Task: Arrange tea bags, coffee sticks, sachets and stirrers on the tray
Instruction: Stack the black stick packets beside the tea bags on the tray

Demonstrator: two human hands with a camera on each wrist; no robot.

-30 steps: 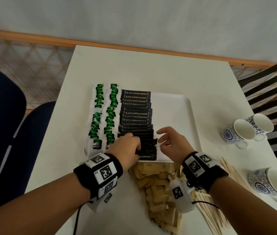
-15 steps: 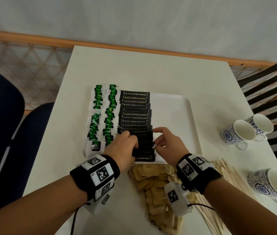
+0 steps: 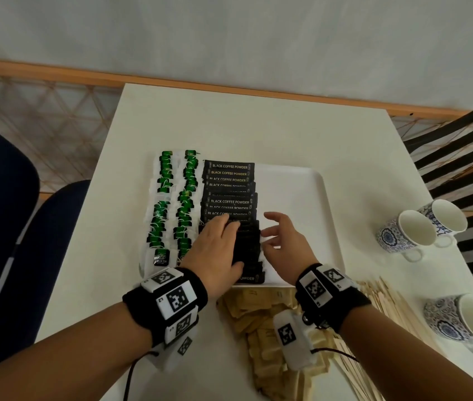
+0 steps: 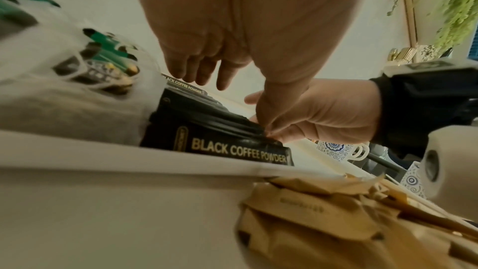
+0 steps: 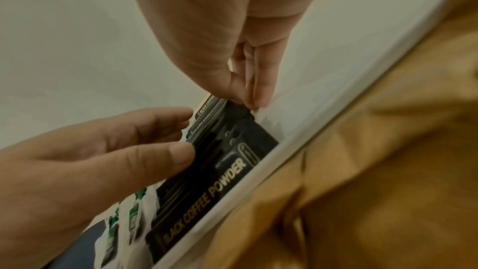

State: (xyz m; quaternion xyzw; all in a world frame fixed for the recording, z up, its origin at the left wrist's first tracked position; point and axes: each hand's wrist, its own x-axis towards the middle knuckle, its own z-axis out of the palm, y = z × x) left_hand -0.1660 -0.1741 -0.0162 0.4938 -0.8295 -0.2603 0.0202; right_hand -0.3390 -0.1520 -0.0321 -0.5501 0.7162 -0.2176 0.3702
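Both hands have shifted since the earlier frames: the left hand (image 3: 217, 250), which lay curled at the near end of the coffee sticks (image 3: 229, 198), now lies flatter on the dark row with its fingers stretched toward the far end, and the right hand (image 3: 283, 247) has spread wider beside it. Nearest the person, brown sachets (image 3: 258, 319) lie heaped on the bench (image 3: 244, 120), touching the tray (image 3: 301, 198) at its near rim, with wooden stirrers (image 3: 385, 302) fanned out to their right. On the tray, the left hand rests on the near sticks, fingers loosely extended, gripping nothing. In the right wrist view the right hand's fingertips (image 5: 258, 93) touch the right edge of the row, thumb apart, holding nothing. Sticks run in one overlapping column toward the far rim, labels readable there. Left of them lie two columns of tea bags (image 3: 177, 204) with green tags. At right, three patterned cups (image 3: 414, 233) stand on the bench, well apart from the tray.
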